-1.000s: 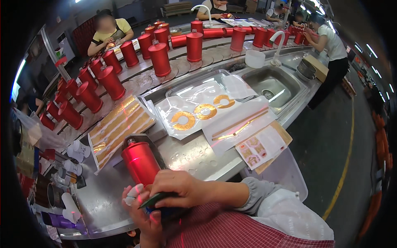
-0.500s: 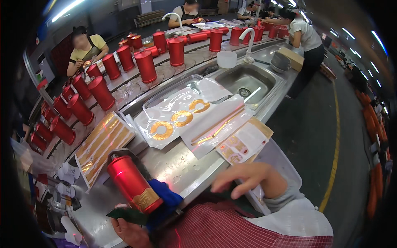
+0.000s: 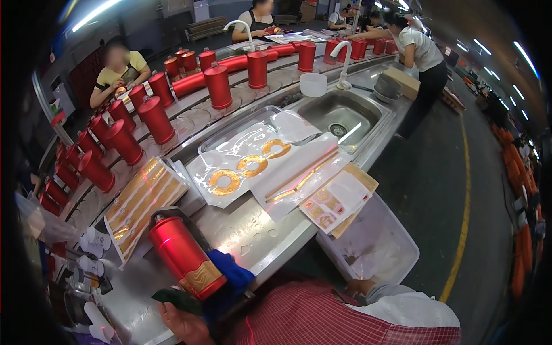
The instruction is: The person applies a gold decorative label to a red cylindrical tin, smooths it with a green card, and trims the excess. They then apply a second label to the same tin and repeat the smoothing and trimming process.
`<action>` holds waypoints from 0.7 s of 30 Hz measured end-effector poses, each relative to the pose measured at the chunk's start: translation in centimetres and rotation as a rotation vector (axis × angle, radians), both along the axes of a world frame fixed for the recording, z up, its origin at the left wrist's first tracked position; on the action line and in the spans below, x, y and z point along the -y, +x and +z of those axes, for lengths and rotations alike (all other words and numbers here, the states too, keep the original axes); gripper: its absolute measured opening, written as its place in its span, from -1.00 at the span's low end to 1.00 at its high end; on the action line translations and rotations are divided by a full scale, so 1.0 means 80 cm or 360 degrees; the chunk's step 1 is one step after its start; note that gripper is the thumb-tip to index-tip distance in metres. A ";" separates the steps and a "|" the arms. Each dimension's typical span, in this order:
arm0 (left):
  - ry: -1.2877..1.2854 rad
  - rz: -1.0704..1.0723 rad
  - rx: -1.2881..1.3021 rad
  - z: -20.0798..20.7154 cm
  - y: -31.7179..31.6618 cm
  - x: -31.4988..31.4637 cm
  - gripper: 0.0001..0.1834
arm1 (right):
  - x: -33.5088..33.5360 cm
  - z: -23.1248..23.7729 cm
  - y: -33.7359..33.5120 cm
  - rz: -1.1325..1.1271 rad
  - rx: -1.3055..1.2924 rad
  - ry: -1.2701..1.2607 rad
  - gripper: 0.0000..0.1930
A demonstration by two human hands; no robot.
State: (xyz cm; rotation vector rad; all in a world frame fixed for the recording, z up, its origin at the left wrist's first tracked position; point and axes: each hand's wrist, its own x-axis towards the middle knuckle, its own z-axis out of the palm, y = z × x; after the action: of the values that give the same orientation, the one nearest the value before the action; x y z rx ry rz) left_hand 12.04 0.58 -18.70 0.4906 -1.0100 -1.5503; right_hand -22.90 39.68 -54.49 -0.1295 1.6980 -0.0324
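A red metal canister (image 3: 179,247) lies tilted on a dark stand, with a wavy gold band round its lower end. Crumpled blue cloth (image 3: 231,275) is tucked beside it. By that lower end, my left hand (image 3: 187,325) is closed on a dark green flat piece (image 3: 177,299), whose exact kind I cannot make out. My right hand (image 3: 359,287) is low against my red checked apron, beside a whitish plastic bin (image 3: 397,247); its fingers are mostly hidden. Gold-striped sticker sheets (image 3: 144,201) lean left of the canister.
Clear film with gold ring stickers (image 3: 224,181) lies across the counter near a steel sink (image 3: 345,118). Printed sheets (image 3: 333,204) overhang the near edge. Red canisters (image 3: 155,122) line a curved conveyor, with co-workers beyond. White cups (image 3: 95,240) stand at left.
My right hand has dropped from over the bin to beside my apron. The conveyor's canisters have shifted along to the right. My left hand stays nearly in place.
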 end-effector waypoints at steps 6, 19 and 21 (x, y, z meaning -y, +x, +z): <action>-0.0009 -0.0071 -0.0062 0.001 -0.003 -0.008 -0.69 | 0.072 -0.037 -0.020 0.0061 -0.0093 -0.0332 -0.55; 0.0059 -0.0032 -0.0119 -0.019 0.004 -0.006 -0.65 | 0.154 0.003 0.018 0.1443 -0.0363 -0.0494 -0.58; 0.0069 0.0010 -0.0117 -0.028 0.007 -0.004 -0.63 | 0.162 0.006 0.020 0.1477 -0.0363 -0.0527 -0.59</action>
State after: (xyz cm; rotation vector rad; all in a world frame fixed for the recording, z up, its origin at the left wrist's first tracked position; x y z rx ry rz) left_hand 12.63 0.93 -20.93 0.4635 -0.9194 -1.5761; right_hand -21.29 26.74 -53.98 -1.1879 1.7004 0.4067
